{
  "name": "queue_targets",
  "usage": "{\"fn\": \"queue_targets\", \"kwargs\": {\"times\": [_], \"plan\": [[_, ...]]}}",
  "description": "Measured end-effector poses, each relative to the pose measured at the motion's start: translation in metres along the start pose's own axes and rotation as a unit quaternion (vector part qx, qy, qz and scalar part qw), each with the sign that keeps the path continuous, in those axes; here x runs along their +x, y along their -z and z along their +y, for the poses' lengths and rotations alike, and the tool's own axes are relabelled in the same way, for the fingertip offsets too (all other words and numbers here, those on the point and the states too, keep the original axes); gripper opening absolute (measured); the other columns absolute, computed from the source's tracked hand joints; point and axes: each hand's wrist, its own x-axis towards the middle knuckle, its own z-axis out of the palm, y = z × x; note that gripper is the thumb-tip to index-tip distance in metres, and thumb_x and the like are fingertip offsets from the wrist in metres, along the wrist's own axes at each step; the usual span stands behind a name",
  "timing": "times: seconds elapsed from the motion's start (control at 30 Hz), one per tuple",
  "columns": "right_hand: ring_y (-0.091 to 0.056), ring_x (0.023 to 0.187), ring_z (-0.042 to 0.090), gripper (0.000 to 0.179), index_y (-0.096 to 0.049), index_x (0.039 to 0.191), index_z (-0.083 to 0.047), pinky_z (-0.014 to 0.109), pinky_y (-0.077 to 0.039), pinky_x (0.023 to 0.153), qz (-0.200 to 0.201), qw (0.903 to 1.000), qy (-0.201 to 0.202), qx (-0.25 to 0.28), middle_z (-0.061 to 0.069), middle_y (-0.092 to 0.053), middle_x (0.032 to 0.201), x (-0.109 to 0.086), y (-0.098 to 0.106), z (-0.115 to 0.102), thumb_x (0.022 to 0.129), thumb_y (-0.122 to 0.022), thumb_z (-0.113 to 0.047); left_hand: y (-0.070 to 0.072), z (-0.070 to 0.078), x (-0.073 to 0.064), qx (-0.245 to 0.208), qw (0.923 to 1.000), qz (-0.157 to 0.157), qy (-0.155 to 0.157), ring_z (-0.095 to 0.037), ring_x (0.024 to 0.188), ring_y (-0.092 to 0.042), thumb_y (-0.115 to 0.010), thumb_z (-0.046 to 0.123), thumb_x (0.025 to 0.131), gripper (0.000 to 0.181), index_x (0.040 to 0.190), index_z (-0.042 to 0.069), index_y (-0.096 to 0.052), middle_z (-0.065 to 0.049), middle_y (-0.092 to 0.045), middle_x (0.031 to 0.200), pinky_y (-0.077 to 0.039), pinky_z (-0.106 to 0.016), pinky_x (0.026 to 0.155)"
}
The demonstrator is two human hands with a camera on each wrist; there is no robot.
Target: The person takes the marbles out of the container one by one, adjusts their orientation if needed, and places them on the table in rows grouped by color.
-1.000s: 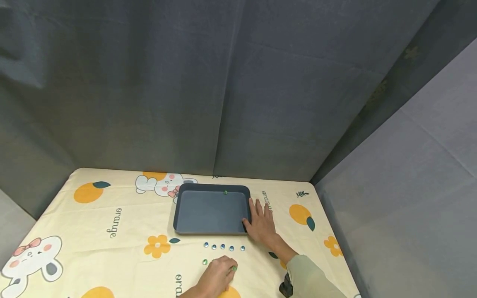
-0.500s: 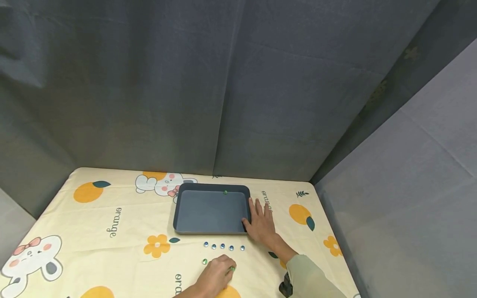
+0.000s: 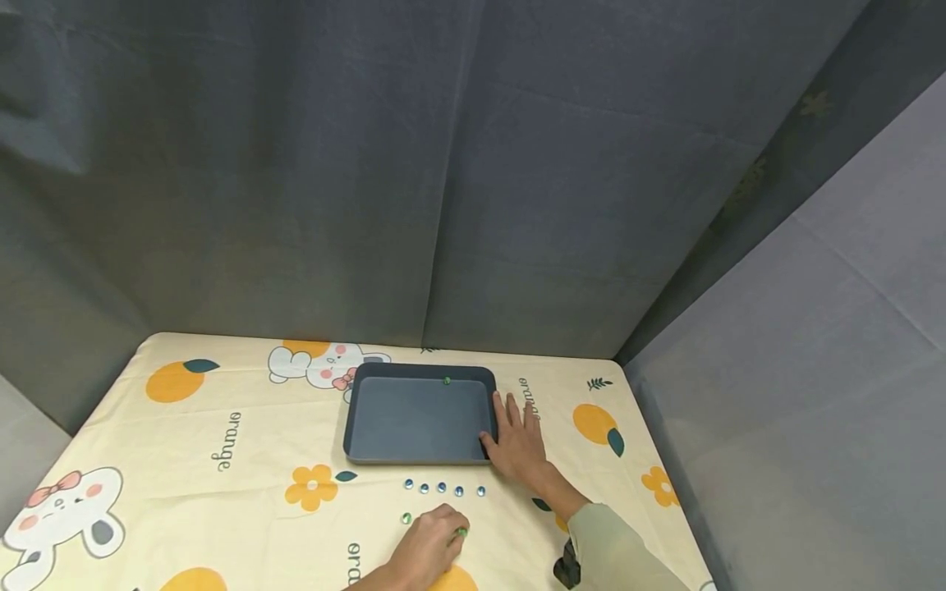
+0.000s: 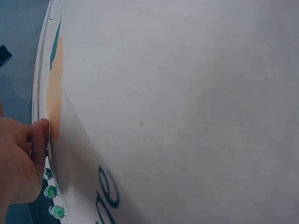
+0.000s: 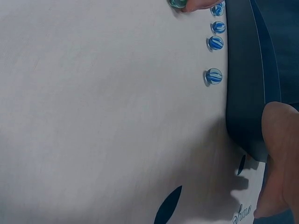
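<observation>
In the head view, my left hand (image 3: 429, 543) is low over the cloth with its fingers curled, holding a green marble (image 3: 461, 532) at the fingertips. That green marble (image 5: 178, 3) also shows beside a fingertip at the top of the right wrist view. Another green marble (image 3: 406, 518) lies just left of the hand; the left wrist view shows several green marbles (image 4: 50, 192) near it. Blue marbles (image 3: 442, 487) form a row between the hand and a dark grey tray (image 3: 421, 463). My right hand (image 3: 517, 447) rests on the tray's right edge, fingers extended.
A green marble (image 3: 447, 381) sits inside the tray near its far wall. The table wears a cream cloth (image 3: 281, 443) printed with oranges, flowers and rabbits. Grey curtains (image 3: 443, 180) rise behind it and along the sides.
My left hand has shifted very slightly left, and the green marble at its fingertips has moved with it. The right hand and the tray stay in place.
</observation>
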Motion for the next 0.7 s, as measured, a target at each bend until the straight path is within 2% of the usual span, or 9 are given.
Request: {"fn": "queue_targets", "kwargs": {"times": [0.4, 0.57, 0.7], "plan": [[-0.016, 0.145, 0.052, 0.076, -0.021, 0.160, -0.012, 0.062, -0.019, 0.115, -0.005, 0.9999, -0.008, 0.006, 0.021, -0.023, 0.161, 0.001, -0.001, -0.001, 0.099, -0.054, -0.044, 0.001, 0.001, -0.001, 0.012, 0.9998, -0.017, 0.004, -0.008, 0.085, -0.068, -0.077, 0.006, 0.083, 0.015, 0.096, 0.012, -0.074, 0.002, -0.069, 0.094, -0.055, -0.019, 0.071], [-0.016, 0.144, 0.052, 0.077, -0.021, 0.160, -0.011, 0.063, -0.020, 0.114, -0.001, 1.0000, -0.004, 0.008, 0.022, -0.024, 0.161, 0.000, 0.000, -0.001, 0.099, -0.055, -0.044, 0.006, 0.004, 0.001, 0.008, 0.9999, -0.001, 0.013, -0.011, 0.088, -0.069, -0.078, 0.007, 0.083, 0.017, 0.100, 0.011, -0.074, 0.001, -0.069, 0.095, -0.057, -0.023, 0.074], [-0.017, 0.144, 0.052, 0.077, -0.023, 0.160, -0.010, 0.063, -0.020, 0.114, 0.006, 1.0000, 0.000, 0.006, 0.023, -0.025, 0.160, 0.000, 0.000, 0.000, 0.099, -0.055, -0.044, 0.014, 0.006, 0.008, -0.007, 0.9996, 0.010, 0.024, -0.012, 0.092, -0.069, -0.078, 0.009, 0.085, 0.020, 0.104, 0.010, -0.073, 0.001, -0.069, 0.098, -0.056, -0.023, 0.076]]}}
